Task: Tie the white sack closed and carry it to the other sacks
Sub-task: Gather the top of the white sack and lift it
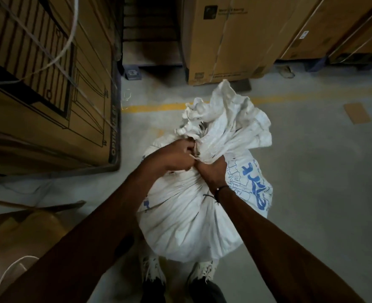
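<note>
Where hands [176, 156] grip sack [180, 215], fingers hidden.

Warehouse or stockroom, by the look: tall strapped cardboard cartons [235, 38] w/ printed labels both sides, more boxed goods [49, 84] at left, bare concrete floor [311, 171] w/ a painted yellow line [156, 107] across the aisle.

Cardboard boxes [49, 88] beside yellow floor line [159, 107]

I see a dim storeroom: a grey concrete floor [311, 171] crossed by a worn yellow painted line [154, 107], with tall strapped brown cardboard cartons [235, 40] along the left and far sides.
</note>
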Available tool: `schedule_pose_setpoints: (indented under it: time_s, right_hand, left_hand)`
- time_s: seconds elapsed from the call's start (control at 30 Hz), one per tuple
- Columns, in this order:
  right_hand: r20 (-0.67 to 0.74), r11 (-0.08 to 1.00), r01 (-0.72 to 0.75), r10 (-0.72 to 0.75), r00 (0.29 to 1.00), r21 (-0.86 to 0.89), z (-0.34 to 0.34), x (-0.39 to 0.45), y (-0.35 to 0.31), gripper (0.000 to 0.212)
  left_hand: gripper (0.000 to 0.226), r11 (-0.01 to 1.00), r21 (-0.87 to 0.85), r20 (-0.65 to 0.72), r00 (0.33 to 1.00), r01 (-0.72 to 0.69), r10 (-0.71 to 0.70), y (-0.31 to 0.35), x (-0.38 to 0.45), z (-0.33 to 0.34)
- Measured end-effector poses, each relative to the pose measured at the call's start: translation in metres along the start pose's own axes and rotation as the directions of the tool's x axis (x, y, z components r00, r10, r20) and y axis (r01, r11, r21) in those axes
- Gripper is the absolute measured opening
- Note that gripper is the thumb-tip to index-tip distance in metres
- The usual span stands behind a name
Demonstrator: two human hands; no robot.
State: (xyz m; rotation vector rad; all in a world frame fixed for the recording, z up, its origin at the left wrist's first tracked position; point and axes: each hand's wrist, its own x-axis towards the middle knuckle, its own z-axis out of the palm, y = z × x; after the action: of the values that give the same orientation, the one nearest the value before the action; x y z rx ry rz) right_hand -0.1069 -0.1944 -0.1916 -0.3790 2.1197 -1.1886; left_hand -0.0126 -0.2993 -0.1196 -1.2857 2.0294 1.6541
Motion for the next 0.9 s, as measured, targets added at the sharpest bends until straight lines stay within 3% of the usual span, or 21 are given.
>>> schedule_pose_setpoints:
  time_s: [0.07, 0.17, 0.23, 0.4, 0.5, 0.63, 0.73, 0.83, 0.9]
  right_hand:
    - [0.123, 0.999, -0.028, 0.023, 0.992, 0.040, -0.008, 0.013, 0.003, 0.063]
    - [0.314, 0.999, -0.004, -0.011, 0.949, 0.047, -0.015, 0.032, 0.010, 0.077]
    - [0.425, 0.998, 0.064, -0.054, 0.904, -0.010, -0.016, 0.042, 0.012, 0.080]
    - [0.508, 0.977, 0.196, -0.124, 0.852, -0.090, -0.012, 0.059, 0.014, 0.082]
    - [0.513, 0.981, 0.186, -0.128, 0.849, -0.063, -0.011, 0.066, 0.018, 0.085]
    - [0.577, 0.979, 0.186, -0.107, 0.810, -0.080, -0.012, 0.068, 0.017, 0.091]
    - [0.515, 0.991, 0.132, -0.115, 0.850, 0.004, -0.025, 0.066, 0.033, 0.081]
    - [0.300, 0.977, 0.195, -0.162, 0.940, -0.086, -0.044, 0.042, 0.063, 0.111]
    - [0.290, 0.955, 0.246, -0.192, 0.938, -0.164, -0.051, 0.022, 0.087, 0.114]
  left_hand:
    - [0.079, 1.000, 0.014, -0.131, 0.991, -0.003, 0.005, -0.030, -0.006, 0.006]
    - [0.161, 0.998, 0.047, -0.274, 0.961, 0.052, -0.037, -0.070, -0.010, 0.035]
    - [0.178, 0.996, 0.058, -0.325, 0.945, 0.068, -0.046, -0.084, -0.001, 0.060]
    - [0.171, 0.995, 0.098, -0.530, 0.847, -0.002, 0.054, -0.072, 0.030, 0.099]
    - [0.133, 0.994, -0.058, -0.628, 0.778, -0.095, 0.038, -0.075, 0.046, 0.104]
    - [0.086, 0.989, 0.076, -0.669, 0.729, -0.127, 0.145, -0.093, 0.066, 0.103]
    - [0.065, 0.986, 0.012, -0.630, 0.764, -0.169, 0.138, -0.098, 0.069, 0.099]
    - [0.074, 0.985, -0.098, -0.632, 0.774, -0.141, 0.047, -0.103, 0.072, 0.102]
    - [0.082, 0.978, -0.164, -0.627, 0.779, -0.129, -0.002, -0.104, 0.071, 0.105]
